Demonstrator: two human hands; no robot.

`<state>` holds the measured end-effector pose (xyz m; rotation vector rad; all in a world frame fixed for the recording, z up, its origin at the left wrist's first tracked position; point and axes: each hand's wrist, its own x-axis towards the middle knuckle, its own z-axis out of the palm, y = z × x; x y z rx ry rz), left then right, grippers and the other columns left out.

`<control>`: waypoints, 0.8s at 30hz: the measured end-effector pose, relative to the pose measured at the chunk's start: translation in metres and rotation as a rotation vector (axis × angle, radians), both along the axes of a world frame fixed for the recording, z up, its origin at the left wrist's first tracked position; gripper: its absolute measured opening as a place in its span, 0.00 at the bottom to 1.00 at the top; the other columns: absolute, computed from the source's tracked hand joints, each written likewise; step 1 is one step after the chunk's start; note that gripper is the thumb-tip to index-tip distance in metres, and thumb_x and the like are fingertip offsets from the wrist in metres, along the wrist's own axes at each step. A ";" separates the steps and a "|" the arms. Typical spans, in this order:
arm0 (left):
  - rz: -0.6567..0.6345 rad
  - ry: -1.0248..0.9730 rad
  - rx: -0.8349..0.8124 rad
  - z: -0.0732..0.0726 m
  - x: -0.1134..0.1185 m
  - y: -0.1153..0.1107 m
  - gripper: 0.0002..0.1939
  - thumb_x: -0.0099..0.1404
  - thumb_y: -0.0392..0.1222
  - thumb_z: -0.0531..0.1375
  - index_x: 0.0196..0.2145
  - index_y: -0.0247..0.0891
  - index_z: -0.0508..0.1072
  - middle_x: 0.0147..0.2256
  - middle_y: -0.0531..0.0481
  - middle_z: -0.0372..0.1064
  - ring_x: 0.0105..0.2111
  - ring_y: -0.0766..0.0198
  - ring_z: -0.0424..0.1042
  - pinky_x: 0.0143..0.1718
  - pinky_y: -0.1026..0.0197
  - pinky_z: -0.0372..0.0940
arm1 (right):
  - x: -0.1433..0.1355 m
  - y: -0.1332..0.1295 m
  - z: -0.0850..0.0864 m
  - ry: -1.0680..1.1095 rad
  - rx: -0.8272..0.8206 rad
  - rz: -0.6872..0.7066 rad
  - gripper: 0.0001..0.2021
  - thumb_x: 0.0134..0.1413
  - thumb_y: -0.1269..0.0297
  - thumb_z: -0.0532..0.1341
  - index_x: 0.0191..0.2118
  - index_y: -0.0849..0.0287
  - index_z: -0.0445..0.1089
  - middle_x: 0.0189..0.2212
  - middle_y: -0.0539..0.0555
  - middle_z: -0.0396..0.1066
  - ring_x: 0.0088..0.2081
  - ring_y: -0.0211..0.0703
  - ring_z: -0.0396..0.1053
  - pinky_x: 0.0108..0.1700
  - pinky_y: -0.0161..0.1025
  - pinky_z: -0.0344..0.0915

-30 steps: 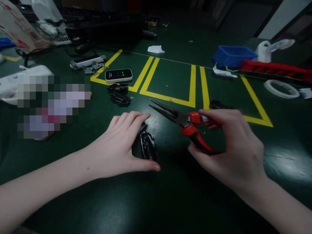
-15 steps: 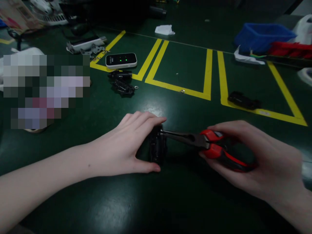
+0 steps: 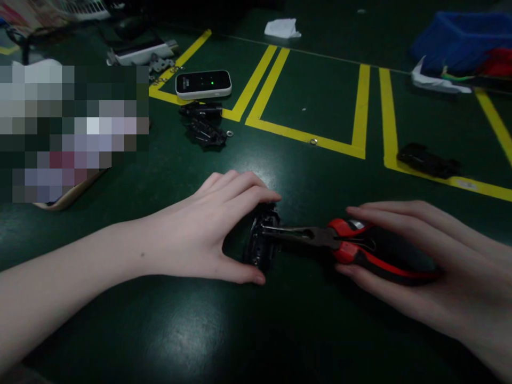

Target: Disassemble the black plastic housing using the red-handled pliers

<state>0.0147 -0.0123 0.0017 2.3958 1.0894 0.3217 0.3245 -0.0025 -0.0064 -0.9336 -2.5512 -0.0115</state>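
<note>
My left hand grips a black plastic part between thumb and fingers, resting it on the dark green tabletop. The hand covers the part's left side and far end. In my right hand is a pair of needle-nose pliers with red and black handles. The pliers' long thin jaws point left, and their tips touch or lie over the upper face of the black part. Whether the tips pinch anything small, I cannot make out.
Beyond my hands lie several black plastic pieces, a small metal ring and a white-edged device with a green light. Another black part sits on yellow tape at right. A blue bin stands far right.
The view has shifted, so the background sits higher and further right. My right hand's fingers have loosened somewhat around the pliers' handles. The black part looks slightly turned in my left hand.
</note>
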 end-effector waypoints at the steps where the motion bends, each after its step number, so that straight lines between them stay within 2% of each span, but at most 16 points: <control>1: -0.003 0.000 0.005 0.000 0.000 0.001 0.42 0.59 0.67 0.65 0.61 0.39 0.62 0.55 0.43 0.64 0.54 0.48 0.64 0.53 0.47 0.61 | 0.000 0.000 -0.001 0.010 0.018 0.016 0.21 0.62 0.50 0.63 0.54 0.57 0.69 0.46 0.56 0.73 0.41 0.45 0.74 0.43 0.41 0.72; 7: 0.014 0.010 0.046 -0.002 0.002 0.002 0.39 0.56 0.69 0.65 0.54 0.38 0.66 0.51 0.43 0.66 0.51 0.46 0.66 0.50 0.46 0.62 | 0.002 0.003 -0.002 0.019 0.061 0.009 0.20 0.62 0.52 0.63 0.52 0.60 0.71 0.45 0.56 0.73 0.42 0.43 0.73 0.45 0.38 0.71; 12: 0.052 0.009 0.050 -0.001 0.005 0.000 0.37 0.55 0.67 0.66 0.52 0.39 0.67 0.50 0.43 0.67 0.50 0.46 0.66 0.49 0.46 0.62 | 0.001 0.000 -0.002 0.032 0.045 0.041 0.20 0.61 0.51 0.64 0.53 0.58 0.70 0.45 0.55 0.73 0.41 0.42 0.73 0.44 0.38 0.71; 18: 0.062 0.003 0.046 0.001 0.008 -0.001 0.36 0.54 0.64 0.69 0.51 0.37 0.67 0.50 0.43 0.67 0.49 0.48 0.66 0.50 0.47 0.62 | -0.012 -0.012 0.002 0.018 -0.038 -0.141 0.18 0.64 0.48 0.60 0.52 0.53 0.70 0.47 0.53 0.73 0.43 0.43 0.73 0.45 0.42 0.71; 24: 0.065 -0.008 0.033 0.002 0.008 0.000 0.36 0.54 0.64 0.69 0.51 0.37 0.67 0.50 0.42 0.67 0.49 0.47 0.66 0.50 0.46 0.62 | -0.017 -0.014 0.004 0.029 -0.062 -0.112 0.17 0.62 0.49 0.62 0.52 0.51 0.69 0.47 0.52 0.74 0.41 0.47 0.75 0.43 0.45 0.73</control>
